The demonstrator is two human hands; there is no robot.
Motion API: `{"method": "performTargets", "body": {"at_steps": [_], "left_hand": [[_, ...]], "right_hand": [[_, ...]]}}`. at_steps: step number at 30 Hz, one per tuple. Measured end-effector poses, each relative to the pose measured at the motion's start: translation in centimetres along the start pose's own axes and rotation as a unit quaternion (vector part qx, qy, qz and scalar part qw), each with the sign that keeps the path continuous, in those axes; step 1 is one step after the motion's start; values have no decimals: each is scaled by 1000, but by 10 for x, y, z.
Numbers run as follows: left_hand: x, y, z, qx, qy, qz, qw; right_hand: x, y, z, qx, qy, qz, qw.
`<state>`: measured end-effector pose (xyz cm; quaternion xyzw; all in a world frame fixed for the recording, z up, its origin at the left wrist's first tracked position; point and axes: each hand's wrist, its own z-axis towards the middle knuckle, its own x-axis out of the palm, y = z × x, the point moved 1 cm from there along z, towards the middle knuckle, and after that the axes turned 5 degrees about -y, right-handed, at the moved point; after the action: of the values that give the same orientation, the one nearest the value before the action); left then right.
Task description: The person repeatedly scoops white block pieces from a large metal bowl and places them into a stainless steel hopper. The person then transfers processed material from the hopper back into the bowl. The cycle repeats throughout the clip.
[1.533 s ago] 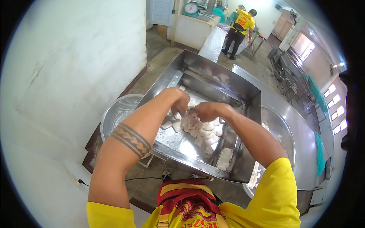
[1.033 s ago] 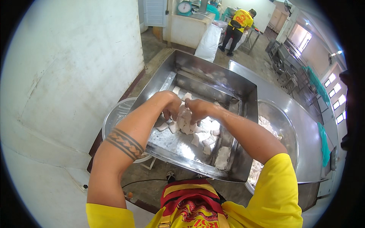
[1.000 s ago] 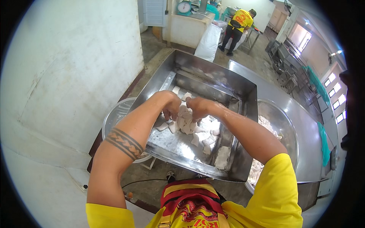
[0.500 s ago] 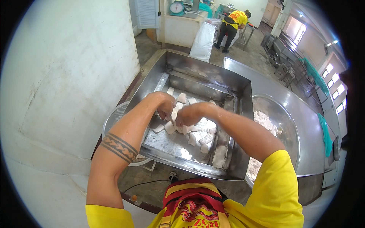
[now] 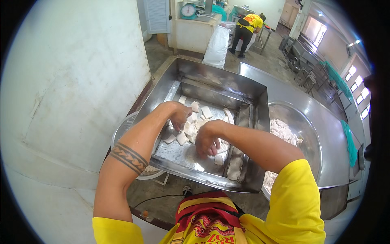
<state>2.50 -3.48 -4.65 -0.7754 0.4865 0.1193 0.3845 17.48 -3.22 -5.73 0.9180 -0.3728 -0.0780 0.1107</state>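
Tray (image 5: pixel 178 157) holds white pieces (image 5: pixel 206 112) near left hand (image 5: pixel 178 118) and right hand (image 5: pixel 207 136); whether fingers (image 5: pixel 212 151) grip any, I cannot tell

Chunks (image 5: pixel 189 129) lie in the deep tray (image 5: pixel 221 79), with the left hand (image 5: pixel 179 118) at the pile's left and the right hand (image 5: pixel 206 142) at its near right. Left of the tray, partly hidden, is a round tub (image 5: pixel 122 128); farther left is the wall (image 5: pixel 81 81). Right of the tray, a basin (image 5: pixel 300 122) holds more chunks, the tabletop (image 5: pixel 333 162) extending to its right. Behind the tray stands a sack (image 5: pixel 215 46), with a co-worker (image 5: pixel 248 30) beyond it at right and a dial scale (image 5: pixel 188 10) at left.
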Motion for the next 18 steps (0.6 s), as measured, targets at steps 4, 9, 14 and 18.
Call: {"method": "performTargets", "body": {"at_steps": [4, 9, 14, 18], "left_hand": [[5, -4, -1, 54, 45, 27, 997], [-6, 4, 9, 45, 43, -105, 992], [-12, 9, 17, 110, -215, 168, 956], [2, 2, 29, 102, -206, 235, 944]], "right_hand": [[-29, -25, 0, 12, -292, -139, 946], [-51, -77, -11, 38, -472, -162, 866], [-34, -34, -8, 11, -444, -139, 885], [-30, -19, -32, 47, -368, -137, 918]]}}
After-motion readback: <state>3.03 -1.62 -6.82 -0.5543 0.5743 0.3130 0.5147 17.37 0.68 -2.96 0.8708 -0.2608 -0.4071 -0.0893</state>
